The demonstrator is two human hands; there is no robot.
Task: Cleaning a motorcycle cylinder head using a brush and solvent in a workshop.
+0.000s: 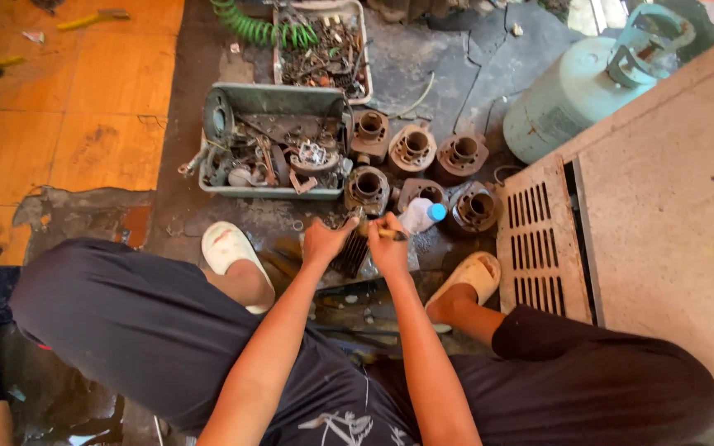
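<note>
Hands meet low between the squatting knees: the left hand (324, 241) grips a dark finned cylinder part (351, 254) on the grimy floor (440, 58), while the right hand (387, 239) is closed around a slim tool (392, 234), touching it. Rusty engine cylinders (413, 149) and a clear plastic bottle (420, 216) sit just beyond, beside a grey parts tray (274, 101).

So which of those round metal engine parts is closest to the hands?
The front-row cylinder on the left, just above the left hand. The other cylinders sit farther back or off to the right.

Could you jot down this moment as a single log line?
left hand: steadies finned metal part | right hand: holds thin tool on it | nearby: engine cylinders, parts tray, plastic bottle
</note>
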